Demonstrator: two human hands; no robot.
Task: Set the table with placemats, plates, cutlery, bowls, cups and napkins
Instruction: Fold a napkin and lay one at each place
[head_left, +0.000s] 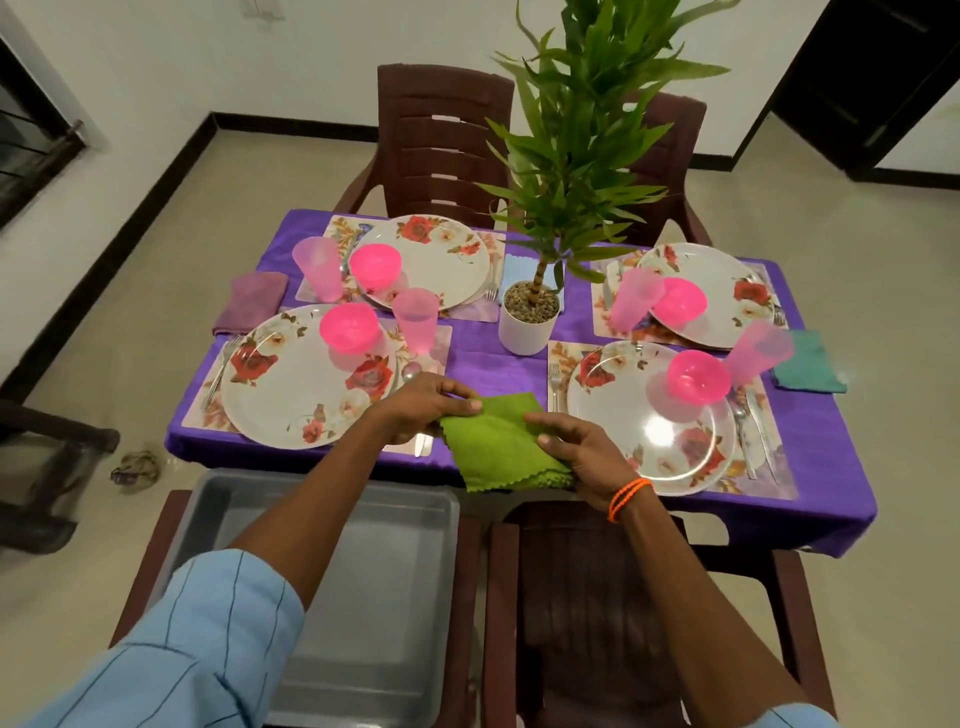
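Both hands meet over the near edge of the table, each pinching the green napkin (501, 441). Reaching in from the lower left with a pale blue striped sleeve (197, 623) pushed up the forearm, the left hand (423, 408) lies knuckles up, thumb and forefinger closed on the napkin's far left corner. Coming up from the lower right, the right hand (587, 457) curls its fingers round the napkin's right side, thumb on top, with orange bands (628, 498) at the wrist. Between them the folded cloth lies flat on the purple tablecloth (493, 371), its scalloped near edge hanging just past the table's rim.

Just left of the left hand sits a floral plate (296, 384) on a placemat (439, 338), carrying a pink bowl (348, 326), with a pink cup (415, 322) beyond the knuckles and a fork (221, 366) on the plate's far side. A knife tip (422, 444) shows under that wrist. Right of the right hand is a second plate (649, 415) (touching the back of the hand, or nearly) with its own bowl (698, 376), cup (758, 351) and fork (555, 384). Beyond both hands stands a potted plant (530, 317), with two more settings past it, a purple napkin (252, 306) far left and a teal napkin (808, 369) far right. Below the left forearm a grey tray (332, 597) rests on a chair.
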